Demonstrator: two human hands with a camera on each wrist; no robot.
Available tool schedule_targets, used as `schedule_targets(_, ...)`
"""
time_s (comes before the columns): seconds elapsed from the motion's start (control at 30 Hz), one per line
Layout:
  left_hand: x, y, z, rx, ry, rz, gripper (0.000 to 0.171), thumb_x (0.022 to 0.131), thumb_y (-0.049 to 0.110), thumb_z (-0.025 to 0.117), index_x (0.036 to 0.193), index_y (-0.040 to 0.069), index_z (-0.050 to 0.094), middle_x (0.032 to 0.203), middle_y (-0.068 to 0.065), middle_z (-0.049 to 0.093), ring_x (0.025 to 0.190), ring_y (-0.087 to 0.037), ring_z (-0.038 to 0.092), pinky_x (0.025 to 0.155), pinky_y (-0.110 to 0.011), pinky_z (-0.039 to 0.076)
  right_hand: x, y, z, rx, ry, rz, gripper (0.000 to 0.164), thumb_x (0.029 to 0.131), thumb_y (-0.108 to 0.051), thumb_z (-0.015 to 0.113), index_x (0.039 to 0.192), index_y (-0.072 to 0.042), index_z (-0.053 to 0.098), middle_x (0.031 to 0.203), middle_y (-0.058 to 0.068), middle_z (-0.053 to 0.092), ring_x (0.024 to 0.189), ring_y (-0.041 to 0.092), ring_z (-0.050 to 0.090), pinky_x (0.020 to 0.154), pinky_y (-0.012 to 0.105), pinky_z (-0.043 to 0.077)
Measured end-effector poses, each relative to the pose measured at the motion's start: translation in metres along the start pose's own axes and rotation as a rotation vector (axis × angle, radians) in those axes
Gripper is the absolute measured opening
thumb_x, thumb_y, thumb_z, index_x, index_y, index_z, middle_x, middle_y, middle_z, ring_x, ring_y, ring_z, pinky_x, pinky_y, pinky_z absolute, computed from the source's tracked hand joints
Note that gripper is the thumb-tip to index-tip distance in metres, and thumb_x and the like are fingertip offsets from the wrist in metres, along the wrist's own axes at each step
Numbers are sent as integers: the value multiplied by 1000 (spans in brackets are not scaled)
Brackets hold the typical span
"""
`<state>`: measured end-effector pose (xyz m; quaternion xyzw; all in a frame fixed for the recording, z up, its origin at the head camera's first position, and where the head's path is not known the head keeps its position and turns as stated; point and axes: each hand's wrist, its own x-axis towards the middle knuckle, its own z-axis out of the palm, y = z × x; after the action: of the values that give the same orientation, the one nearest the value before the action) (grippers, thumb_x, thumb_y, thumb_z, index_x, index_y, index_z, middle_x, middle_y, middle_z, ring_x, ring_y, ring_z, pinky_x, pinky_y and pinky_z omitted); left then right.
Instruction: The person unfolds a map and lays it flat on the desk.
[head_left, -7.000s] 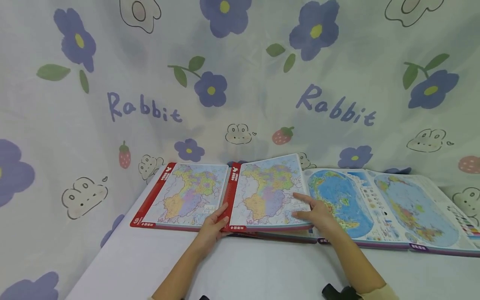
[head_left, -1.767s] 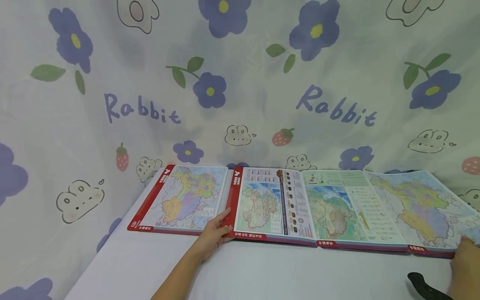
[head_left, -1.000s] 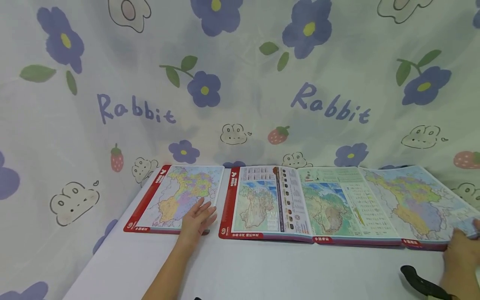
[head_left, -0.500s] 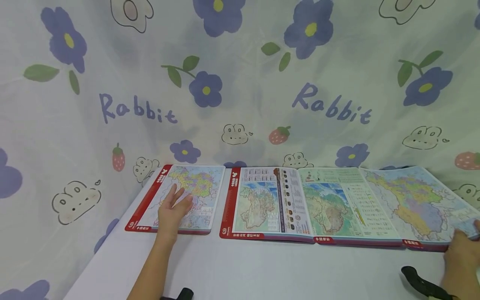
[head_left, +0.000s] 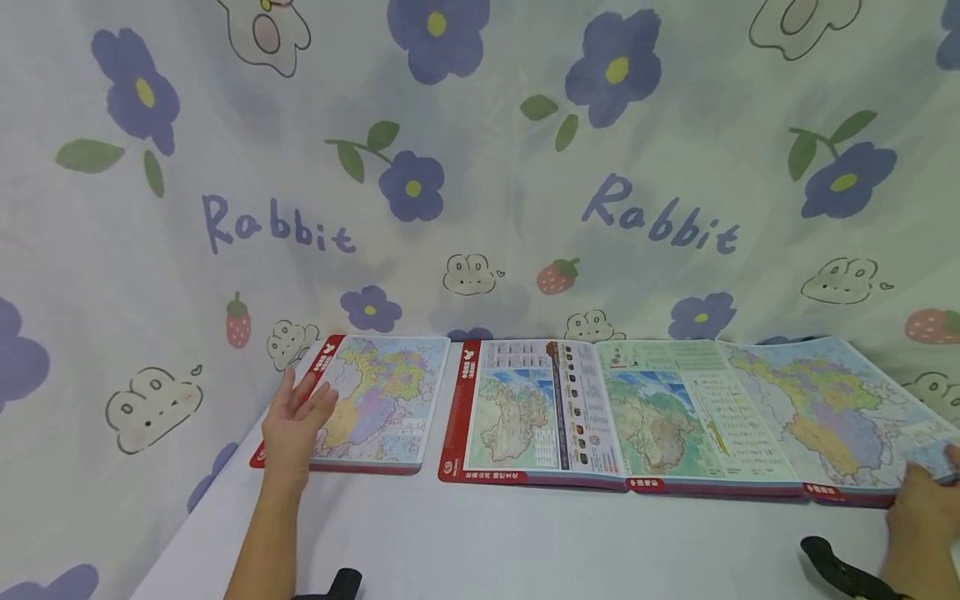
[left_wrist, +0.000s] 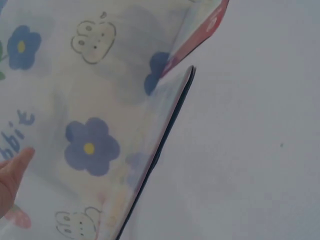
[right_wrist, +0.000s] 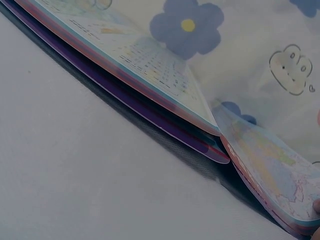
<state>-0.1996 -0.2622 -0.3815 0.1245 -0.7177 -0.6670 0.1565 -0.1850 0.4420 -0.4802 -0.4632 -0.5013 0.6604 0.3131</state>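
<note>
L hand (head_left: 291, 425): fingers spread, nr single map (head_left: 382, 404). R hand (head_left: 926, 500): pinches fold-out map (head_left: 667, 421) edge; hard tug poss. creases it.

Just left of the right hand's (head_left: 926, 504) grip on the fold-out map (head_left: 660, 425), the nearest red tab (head_left: 823, 492) appears to read 中国政区. The next red label (head_left: 645, 485), farther from that grip, reads 中国地形; the farthest caption (head_left: 480, 477), 壮美山河 灿烂文化. White characters on the booklet's red strip (head_left: 324, 363), by the left hand (head_left: 292, 421), are too small to read. Beyond both hands, the cloth (head_left: 510, 192) says "Rabbit" twice; the left wrist view shows "bbit" beside a fingertip (left_wrist: 24, 159).
</note>
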Motion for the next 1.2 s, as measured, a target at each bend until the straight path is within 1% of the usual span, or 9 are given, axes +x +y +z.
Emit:
schedule_targets(0.17,6,0,-15,92,75,-4,87,87,28,68,151,35,10,154,0,31,134,-18,41,92,-9,41,1,0,1,10,-6,-10,52,97,-11,47,136,-45,39,149,-17,30,128,-4,35,72,-4,34)
schedule_targets(0.4,12,-5,-36,242,160,11,88,87,37,66,151,36,6,156,2,25,138,-19,35,98,-18,38,0,-1,2,-74,0,-17,50,98,-17,46,136,-49,36,152,-13,26,132,-2,31,71,-4,33)
schedule_targets(0.5,11,-8,-44,252,169,-29,87,88,40,64,150,38,3,157,3,22,140,-19,31,102,-22,35,1,-2,3,-69,-5,-6,51,98,-16,46,136,-50,36,151,-15,27,129,-4,33,64,-4,32)
schedule_targets(0.6,10,-13,-50,295,178,-66,86,89,44,61,150,39,0,158,4,20,141,-20,29,104,-30,34,2,-2,5,-53,-12,-7,53,98,-13,46,137,-48,36,151,-15,27,129,-4,33,66,-4,33)
schedule_targets(0.77,12,-25,-58,354,160,-76,91,90,43,59,150,33,-8,159,-5,12,143,-28,21,110,-45,28,2,-2,8,3,-15,-25,54,98,-9,45,139,-44,37,152,-12,28,131,-3,33,80,-3,35)
schedule_targets(0.87,14,-33,-62,435,131,-78,95,90,44,59,151,25,-11,158,-13,8,144,-33,15,110,-53,26,3,-2,9,0,-16,-26,55,98,-10,46,139,-45,36,152,-12,27,131,-3,33,92,6,38)
schedule_targets(0.97,17,-42,-65,502,98,-105,99,88,45,60,150,21,-14,157,-19,6,143,-38,10,107,-58,28,4,-2,9,-20,-10,-19,55,98,-10,46,139,-46,36,152,-13,27,129,-5,34,89,4,39)
schedule_targets(1.1,21,-52,-69,510,58,-145,103,88,47,60,149,19,-17,156,-22,2,143,-41,5,106,-61,26,5,-2,9,-28,-23,-4,56,98,-10,46,139,-47,34,152,-13,26,131,-4,32,83,0,36)
schedule_targets(1.2,23,-59,-72,523,36,-170,104,87,48,60,148,16,-19,156,-24,-1,142,-43,4,108,-62,23,4,-2,9,-31,-34,-6,58,98,-9,44,141,-46,32,153,-13,24,135,0,28,100,14,38)
